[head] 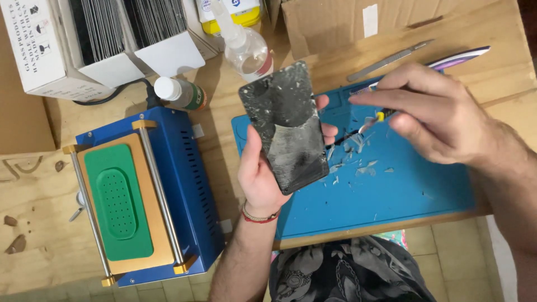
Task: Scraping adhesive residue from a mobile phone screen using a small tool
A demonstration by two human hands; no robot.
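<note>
The left hand [260,176] is gripping a phone [284,126] by its 2 long edges, upright over the counter [45,196]. It looks light, stiff and fragile (glass cracked, shards [358,162] below the right hand [433,114]), which is pinching a thin tool [373,118] just beside it.

Cracked, dull glass panel [285,126], matt blue rubbery-looking mat [391,190], rough bare wooden table [33,223], painted metal machine [190,184].

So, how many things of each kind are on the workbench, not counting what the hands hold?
Bottles: 2 (clear squeeze bottle, small green-label bottle)
Blue heating machine: 1
Blue work mat: 1
White boxes: 3
Metal tweezers: 1
Total: 8
</note>
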